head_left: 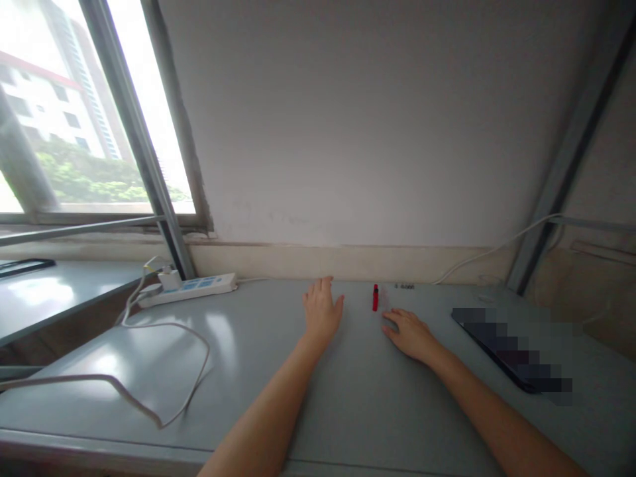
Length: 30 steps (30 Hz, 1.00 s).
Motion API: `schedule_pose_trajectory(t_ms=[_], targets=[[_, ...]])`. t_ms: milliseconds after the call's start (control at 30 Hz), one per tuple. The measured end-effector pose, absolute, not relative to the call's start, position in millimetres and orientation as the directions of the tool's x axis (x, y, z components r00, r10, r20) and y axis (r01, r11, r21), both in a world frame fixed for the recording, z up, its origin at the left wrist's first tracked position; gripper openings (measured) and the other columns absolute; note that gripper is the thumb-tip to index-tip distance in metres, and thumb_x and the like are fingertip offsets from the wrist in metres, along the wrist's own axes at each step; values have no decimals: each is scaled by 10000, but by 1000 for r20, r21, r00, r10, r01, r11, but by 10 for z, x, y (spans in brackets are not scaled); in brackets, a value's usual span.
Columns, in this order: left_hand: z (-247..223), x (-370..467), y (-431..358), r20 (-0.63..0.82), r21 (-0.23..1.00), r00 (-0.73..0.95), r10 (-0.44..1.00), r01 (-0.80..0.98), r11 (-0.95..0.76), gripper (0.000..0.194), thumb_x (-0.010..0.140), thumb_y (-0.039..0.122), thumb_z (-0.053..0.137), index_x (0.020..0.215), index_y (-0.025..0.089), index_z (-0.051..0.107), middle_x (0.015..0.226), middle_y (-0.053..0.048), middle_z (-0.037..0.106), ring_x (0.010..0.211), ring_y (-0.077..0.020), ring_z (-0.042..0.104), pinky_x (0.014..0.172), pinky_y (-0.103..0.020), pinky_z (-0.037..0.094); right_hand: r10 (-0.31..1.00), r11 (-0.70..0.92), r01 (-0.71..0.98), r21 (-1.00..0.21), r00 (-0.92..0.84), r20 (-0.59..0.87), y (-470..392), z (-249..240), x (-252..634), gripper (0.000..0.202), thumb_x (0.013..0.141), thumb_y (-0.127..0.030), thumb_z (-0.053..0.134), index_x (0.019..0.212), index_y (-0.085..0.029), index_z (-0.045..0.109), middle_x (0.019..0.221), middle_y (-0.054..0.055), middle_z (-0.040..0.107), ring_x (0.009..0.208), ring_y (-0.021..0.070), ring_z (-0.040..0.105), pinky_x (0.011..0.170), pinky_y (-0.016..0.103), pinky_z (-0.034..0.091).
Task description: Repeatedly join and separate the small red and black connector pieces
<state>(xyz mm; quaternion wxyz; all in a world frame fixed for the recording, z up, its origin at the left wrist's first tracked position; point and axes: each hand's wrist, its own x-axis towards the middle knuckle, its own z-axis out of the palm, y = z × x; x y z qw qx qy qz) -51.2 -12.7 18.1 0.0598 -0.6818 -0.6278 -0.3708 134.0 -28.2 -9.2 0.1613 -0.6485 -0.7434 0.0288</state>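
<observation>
Head view: a red object (375, 299) is on the table (258, 384). Left of it, the left hand (321, 313) is spread, seemingly empty; just right of it, the right hand (408, 334), fingers parted, holds nothing visible. Light fingertip contact should suit.

dark slab (501, 358) at right: pixelated, can't tell what. red item (375, 299) near centre and dark marks (405, 286) beside: too small to identify. forearms (278, 397) cut by bottom edge. cable (106, 378), dark flat thing (24, 266): cut at left edge.
</observation>
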Motion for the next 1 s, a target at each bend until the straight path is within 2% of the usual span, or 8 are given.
schedule_pose_trajectory(t_ms=[100, 167, 267, 400, 500, 700, 833, 1000], targets=[[185, -322, -202, 545, 317, 224, 808, 837, -446, 293, 782, 222, 446, 1071, 197, 486, 1055, -77, 555, 1006, -212, 480, 864, -351, 339, 976, 155, 950, -272, -104, 193, -261, -137, 1333, 399, 800, -298, 428, 1174, -191, 517, 1253, 130, 469, 1150, 265, 419, 922, 436, 329], [136, -221, -192, 459, 282, 400, 793, 781, -558, 374, 768, 176, 432, 1141, 194, 450, 1073, -81, 551, 1011, -204, 482, 871, -333, 348, 973, 161, 949, -270, -107, 203, -249, -166, 1330, 404, 806, -309, 417, 1187, -205, 503, 1263, 119, 463, 1153, 257, 417, 931, 441, 318], [35, -136, -108, 393, 259, 489, 778, 753, -605, 505, 761, 157, 405, 1262, 162, 343, 1114, -116, 533, 1048, -225, 464, 875, -342, 356, 973, 164, 953, -254, -115, 198, -245, -187, 1326, 416, 819, -331, 391, 1212, -224, 475, 1280, 111, 447, 1165, 254, 402, 935, 447, 309], [-47, -117, 0, 357, 226, 502, 788, 772, -594, 525, 781, 154, 364, 1302, 157, 299, 1108, -125, 536, 1038, -233, 470, 871, -353, 361, 986, 135, 961, -243, -106, 126, -263, -166, 1308, 447, 841, -352, 335, 1263, -224, 410, 1325, 118, 387, 1210, 265, 341, 946, 502, 270], [-37, -115, 20, 342, 174, 499, 797, 800, -575, 473, 801, 152, 346, 1271, 203, 355, 1093, -106, 545, 1011, -222, 484, 854, -352, 368, 989, 127, 961, -244, -105, 102, -274, -149, 1292, 456, 849, -359, 311, 1281, -230, 381, 1337, 115, 369, 1226, 264, 315, 954, 527, 241], [49, -84, 27, 404, 142, 442, 801, 835, -532, 249, 791, 171, 418, 996, 188, 559, 973, -93, 592, 940, -219, 523, 807, -341, 380, 988, 128, 960, -251, -102, 114, -263, -165, 1280, 459, 851, -370, 301, 1279, -227, 380, 1329, 121, 377, 1221, 264, 318, 951, 541, 226], [53, -125, 53, 411, 241, 375, 831, 835, -495, 158, 777, 169, 449, 848, 169, 591, 899, -91, 620, 875, -210, 550, 770, -322, 388, 990, 116, 962, -247, -91, 108, -260, -158, 1269, 457, 854, -371, 289, 1284, -242, 372, 1334, 106, 372, 1226, 253, 308, 960, 523, 223], [9, -284, 4, 401, 518, 205, 893, 753, -406, 97, 736, 196, 522, 768, 157, 605, 779, -50, 637, 699, -152, 558, 663, -264, 398, 992, 101, 965, -241, -78, 103, -259, -145, 1257, 454, 850, -376, 296, 1274, -240, 386, 1335, 93, 374, 1221, 250, 311, 969, 510, 214]])
